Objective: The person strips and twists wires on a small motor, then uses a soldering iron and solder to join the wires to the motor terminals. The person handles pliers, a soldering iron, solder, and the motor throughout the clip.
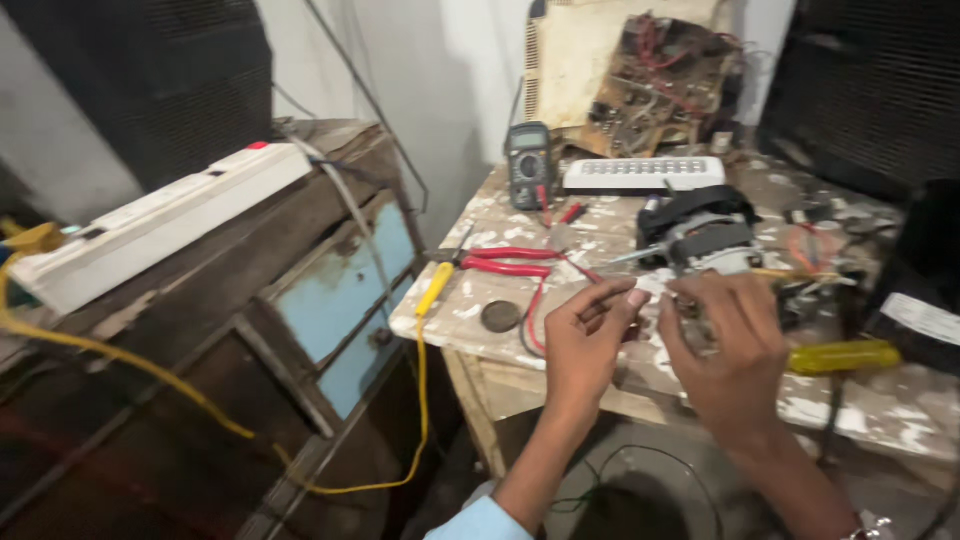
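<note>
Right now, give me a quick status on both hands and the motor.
Left hand pinching a thin wire. Right hand on the small motor, grip hidden. Red-handled pliers and yellow-handled screwdriver lie close by.

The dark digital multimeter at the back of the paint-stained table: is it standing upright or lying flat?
Standing upright: the dark digital multimeter shows its whole face, screen above dial, rising from the paint-stained table. What props it is hidden.

On the table (900, 405): motor (705, 240) at centre, meter (529, 163) behind-left, pliers (515, 260) left, screwdriver (843, 356) right — both hands (585, 345) before the motor, power strip (150, 220) far left on a cabinet (330, 280).
</note>
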### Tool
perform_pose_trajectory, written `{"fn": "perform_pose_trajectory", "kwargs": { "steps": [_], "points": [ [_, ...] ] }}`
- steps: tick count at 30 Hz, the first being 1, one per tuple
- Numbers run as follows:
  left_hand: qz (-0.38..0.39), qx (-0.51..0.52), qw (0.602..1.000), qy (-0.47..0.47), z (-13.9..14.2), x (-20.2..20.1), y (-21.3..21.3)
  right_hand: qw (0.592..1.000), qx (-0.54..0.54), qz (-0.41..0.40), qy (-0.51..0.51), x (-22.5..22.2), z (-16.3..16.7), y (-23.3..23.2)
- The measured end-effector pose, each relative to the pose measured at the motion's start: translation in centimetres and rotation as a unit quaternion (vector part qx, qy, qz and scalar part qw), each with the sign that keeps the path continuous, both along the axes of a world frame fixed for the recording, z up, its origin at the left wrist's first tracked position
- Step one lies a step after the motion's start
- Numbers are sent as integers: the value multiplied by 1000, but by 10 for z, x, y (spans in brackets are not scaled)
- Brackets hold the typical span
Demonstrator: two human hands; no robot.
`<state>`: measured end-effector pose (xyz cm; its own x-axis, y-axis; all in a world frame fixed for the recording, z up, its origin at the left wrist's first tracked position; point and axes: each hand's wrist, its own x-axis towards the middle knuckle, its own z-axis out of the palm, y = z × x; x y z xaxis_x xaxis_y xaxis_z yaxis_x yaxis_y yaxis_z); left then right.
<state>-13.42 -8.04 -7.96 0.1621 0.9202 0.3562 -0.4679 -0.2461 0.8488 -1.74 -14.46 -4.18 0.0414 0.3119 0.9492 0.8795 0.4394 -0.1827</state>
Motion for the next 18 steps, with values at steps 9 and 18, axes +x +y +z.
{"fn": "perform_pose_trajectory", "kwargs": {
  "steps": [9,18],
  "points": [
    [488,161,768,381,-4,-153,38,984,-89,143,61,-73,-19,40],
    [369,102,709,592,-24,-200,114,925,-316,151,148,-107,-48,104]
  ]
}}
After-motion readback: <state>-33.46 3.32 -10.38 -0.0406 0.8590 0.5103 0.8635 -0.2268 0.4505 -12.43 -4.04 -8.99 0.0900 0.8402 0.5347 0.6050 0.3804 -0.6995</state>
